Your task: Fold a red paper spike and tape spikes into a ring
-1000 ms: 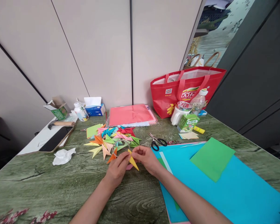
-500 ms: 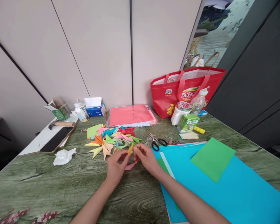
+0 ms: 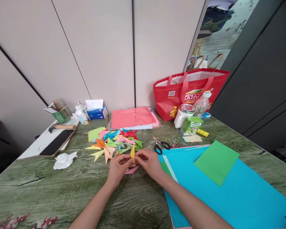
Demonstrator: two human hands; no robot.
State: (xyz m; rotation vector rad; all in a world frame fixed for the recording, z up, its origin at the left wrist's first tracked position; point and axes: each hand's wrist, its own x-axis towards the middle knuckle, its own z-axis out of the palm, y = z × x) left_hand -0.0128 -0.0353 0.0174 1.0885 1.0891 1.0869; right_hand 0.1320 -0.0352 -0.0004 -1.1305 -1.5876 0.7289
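Note:
Between my two hands stands a small folded piece of yellow paper (image 3: 132, 152), its pointed end up. My left hand (image 3: 118, 166) pinches it from the left, and my right hand (image 3: 149, 163) grips it from the right with thumb and fingers. Below them a pink folded paper piece (image 3: 132, 170) shows, partly covered by my left hand. Just beyond my fingers lies a heap of folded paper pieces (image 3: 112, 141) in many colours, with a roll of clear tape (image 3: 121, 147) among them. Black-handled scissors (image 3: 160, 144) rest to the right of the heap.
Large blue paper sheets (image 3: 205, 197) cover the right side, a green square (image 3: 218, 163) on top. Behind stand a red bag (image 3: 164, 105), a white mug (image 3: 180, 118) and a green box (image 3: 192, 125). At left are a crumpled tissue (image 3: 64, 160), a phone (image 3: 57, 143) and a hammer (image 3: 64, 126).
The yellow paper has turned from a slant to nearly upright and shows more of its length. My right-hand fingers have closed in on it, and both hands have shifted slightly.

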